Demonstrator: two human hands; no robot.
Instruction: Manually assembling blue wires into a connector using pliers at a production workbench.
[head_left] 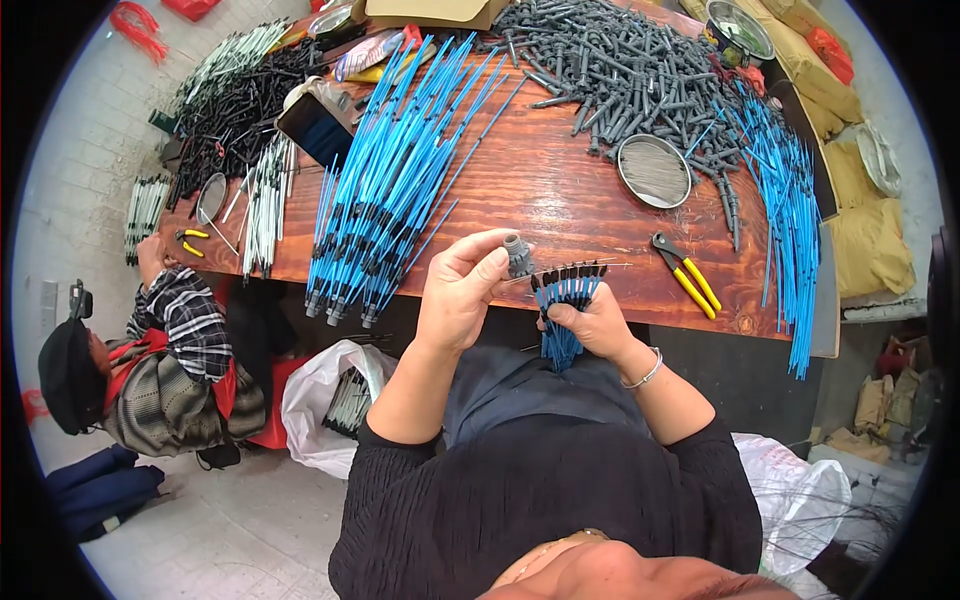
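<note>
My left hand (462,285) is closed in a pinch at the table's front edge. A short grey ribbed plastic piece (517,258) with a ring-shaped top shows at its fingertips and appears held there. My right hand (597,325), with a bracelet at the wrist, is wrapped round a bunch of thin blue sticks (562,345). Their black ends fan out in a row above my thumb. Thin metal wires (612,264) stick out sideways by these black ends. Both hands are close together, the grey piece just left of the black ends.
Blue sticks (385,180) lie bundled at left, more (785,200) at right. Grey plastic parts (620,70) heap at the back. A round tin of wires (653,170) and yellow-handled pliers (688,278) lie right. A phone (318,128) leans left. A co-worker (170,350) sits at far left.
</note>
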